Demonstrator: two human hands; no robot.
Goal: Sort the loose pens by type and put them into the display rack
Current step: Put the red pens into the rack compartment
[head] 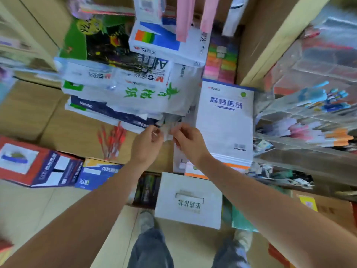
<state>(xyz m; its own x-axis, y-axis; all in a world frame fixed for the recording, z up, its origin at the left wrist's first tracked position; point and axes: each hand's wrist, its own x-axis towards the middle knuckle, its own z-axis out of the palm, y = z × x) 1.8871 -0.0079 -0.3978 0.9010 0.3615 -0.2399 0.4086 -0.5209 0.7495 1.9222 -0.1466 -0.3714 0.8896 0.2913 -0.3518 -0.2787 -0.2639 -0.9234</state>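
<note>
Both hands meet at the middle of the view over a cardboard box. My left hand (147, 141) and my right hand (188, 141) each pinch a small clear plastic packet (167, 128) between them; its contents are too blurred to tell. A loose bunch of red pens (113, 141) lies on the cardboard to the left of my hands. The clear display rack (301, 157) stands at the right, with blue pens (324, 99) in an upper compartment and pink and orange-capped pens (316, 133) below.
Stacked paper reams (123, 93) lie behind my hands. A white letter-paper pad (225, 122) sits beside my right hand, a white box (189, 202) below it. Red and blue boxes (40, 167) stand at the left. My feet are on the floor below.
</note>
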